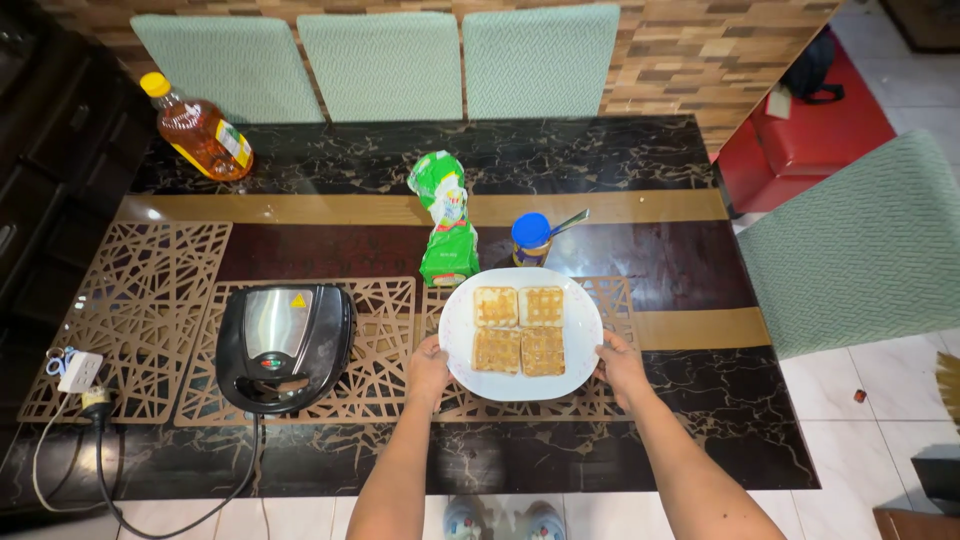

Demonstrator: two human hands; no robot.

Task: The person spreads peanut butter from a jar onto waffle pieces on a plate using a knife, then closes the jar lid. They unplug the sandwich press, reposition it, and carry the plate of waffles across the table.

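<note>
1. Plate (pixel 460 360): white and round, it sits on a brown cut-out placemat (pixel 380 390) at the near edge of the dark marbled table (pixel 620 160), held between both hands
2. Toast (pixel 519 329): four browned, grid-marked squares lie on the plate in two rows of two, touching one another
3. Left hand (pixel 428 368): it grasps the plate's left rim, thumb on top of the edge, fingers hidden beneath
4. Right hand (pixel 621 365): it grasps the plate's right rim in the same way, thumb on the edge
5. Sandwich maker (pixel 285 345): black with a silver lid panel, shut, just left of the plate on the next placemat; its cord (pixel 180 520) runs off the near edge and back up to a white power strip (pixel 78 370) at far left
6. Bread bag (pixel 447 220): green and white, twisted at the top, lies just beyond the plate
7. Jar (pixel 531 238): blue lid, with a spoon (pixel 570 222) handle sticking out to the right, just beside the bag and near the plate's far rim
8. Oil bottle (pixel 200 135): amber with a yellow cap, lies tilted at the table's far left corner, well apart from the plate
9. Chairs (pixel 385 65): three pale green ones stand along the far side, a fourth at the right end
</note>
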